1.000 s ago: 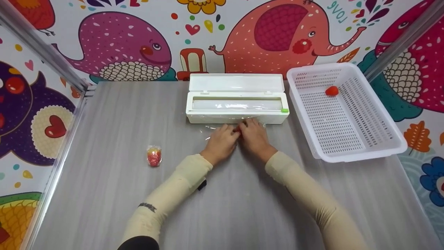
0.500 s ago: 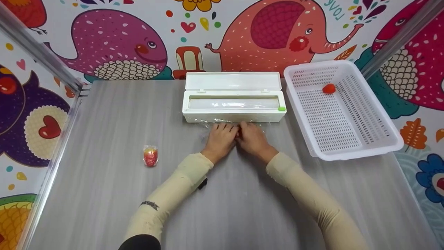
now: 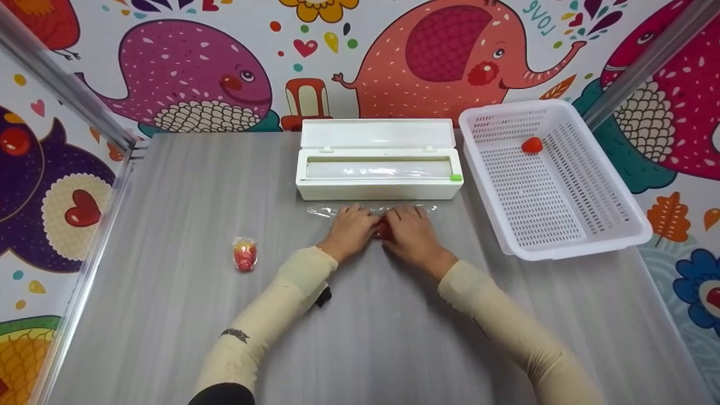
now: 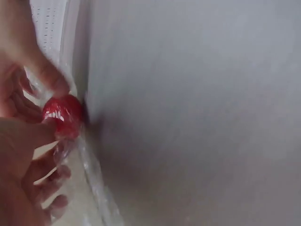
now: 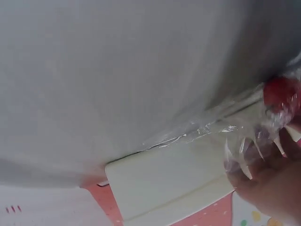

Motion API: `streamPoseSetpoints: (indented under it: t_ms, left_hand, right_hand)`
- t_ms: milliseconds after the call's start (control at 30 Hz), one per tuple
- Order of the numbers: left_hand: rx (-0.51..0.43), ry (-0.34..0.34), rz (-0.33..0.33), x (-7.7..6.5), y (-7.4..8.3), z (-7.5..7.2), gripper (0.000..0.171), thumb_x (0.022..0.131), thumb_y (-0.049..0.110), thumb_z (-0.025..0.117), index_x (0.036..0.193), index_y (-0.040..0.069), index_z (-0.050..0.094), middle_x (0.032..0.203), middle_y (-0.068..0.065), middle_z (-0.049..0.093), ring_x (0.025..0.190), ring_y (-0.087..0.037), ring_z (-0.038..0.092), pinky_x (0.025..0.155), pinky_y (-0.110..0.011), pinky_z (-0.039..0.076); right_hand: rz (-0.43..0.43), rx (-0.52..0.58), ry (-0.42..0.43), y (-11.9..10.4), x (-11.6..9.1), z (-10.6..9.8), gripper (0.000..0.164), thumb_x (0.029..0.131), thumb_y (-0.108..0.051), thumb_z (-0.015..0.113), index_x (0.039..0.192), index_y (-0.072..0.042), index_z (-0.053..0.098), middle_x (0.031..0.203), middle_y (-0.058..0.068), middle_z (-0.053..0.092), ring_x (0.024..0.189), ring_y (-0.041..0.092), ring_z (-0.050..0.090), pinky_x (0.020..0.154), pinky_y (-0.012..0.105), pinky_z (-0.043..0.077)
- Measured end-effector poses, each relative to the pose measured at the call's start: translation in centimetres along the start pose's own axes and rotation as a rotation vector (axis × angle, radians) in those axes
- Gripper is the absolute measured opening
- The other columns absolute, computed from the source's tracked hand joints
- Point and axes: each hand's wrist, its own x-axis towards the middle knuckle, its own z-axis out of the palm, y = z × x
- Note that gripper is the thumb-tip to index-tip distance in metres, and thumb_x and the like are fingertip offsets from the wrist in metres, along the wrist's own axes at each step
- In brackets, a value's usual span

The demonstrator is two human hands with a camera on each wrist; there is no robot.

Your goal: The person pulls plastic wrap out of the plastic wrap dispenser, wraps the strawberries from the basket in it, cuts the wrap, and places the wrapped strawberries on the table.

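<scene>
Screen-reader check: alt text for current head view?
A person's left hand and right hand hold a red item with clear film, before an open white dispenser box. A wrapped red-and-yellow item lies at left; a white basket at right holds one red piece.

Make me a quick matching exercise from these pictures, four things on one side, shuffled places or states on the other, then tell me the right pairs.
Things:
1. white box
2. slotted basket
3. small wrapped bundle
4. film-covered red piece

Places and states:
A. held between the left hand and the right hand
B. contains one red-orange piece
C. lid open, roll showing
D. lying on the table, left of both hands

Pairs: 1-C, 2-B, 3-D, 4-A
</scene>
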Motion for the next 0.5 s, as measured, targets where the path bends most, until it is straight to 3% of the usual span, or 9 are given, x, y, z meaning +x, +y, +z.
streamPoseSetpoints:
  t_ms: [67, 133, 333, 500]
  left_hand:
    - [-0.019, -0.041, -0.014, -0.1, 0.1, -0.2, 0.025, 0.096, 0.033, 0.051, 0.110, 0.020, 0.068, 0.102, -0.004, 0.070, 0.097, -0.024, 0.058, 0.080, -0.039, 0.041]
    - [-0.020, -0.029, -0.008, -0.4, 0.2, -0.4, 0.027, 0.096, 0.033, 0.051, 0.111, 0.019, 0.068, 0.103, -0.004, 0.069, 0.099, -0.024, 0.059, 0.081, -0.039, 0.042]
    - [0.026, 0.136, 0.057, -1.2, 0.7, -0.4, 0.024, 0.086, 0.028, 0.061, 0.106, 0.017, 0.068, 0.101, 0.001, 0.071, 0.098, -0.020, 0.062, 0.083, -0.039, 0.044]
    - [0.047, 0.087, 0.088, -1.4, 0.8, -0.2, 0.032, 0.084, 0.041, 0.066, 0.108, 0.021, 0.068, 0.104, 0.003, 0.072, 0.100, -0.018, 0.061, 0.088, -0.039, 0.041]
  right_hand:
    - [-0.011, -0.014, 0.014, -0.1, -0.3, 0.0, 0.045, 0.075, -0.028, 0.078, 0.108, -0.004, 0.059, 0.106, 0.013, 0.065, 0.107, 0.033, 0.058, 0.096, 0.052, 0.041]
    - [-0.010, 0.006, 0.014, -0.1, -0.4, -0.1, 0.041, 0.076, -0.029, 0.078, 0.104, -0.003, 0.062, 0.105, 0.013, 0.065, 0.106, 0.033, 0.058, 0.096, 0.052, 0.042]
    - [0.030, 0.110, -0.097, 0.1, 0.0, -0.8, 0.033, 0.085, -0.030, 0.067, 0.100, 0.000, 0.067, 0.112, 0.016, 0.064, 0.108, 0.035, 0.057, 0.098, 0.053, 0.041]
    - [0.009, 0.144, -0.171, 0.3, -0.1, -0.7, 0.033, 0.096, -0.027, 0.052, 0.104, 0.001, 0.068, 0.118, 0.019, 0.063, 0.114, 0.036, 0.055, 0.098, 0.054, 0.042]
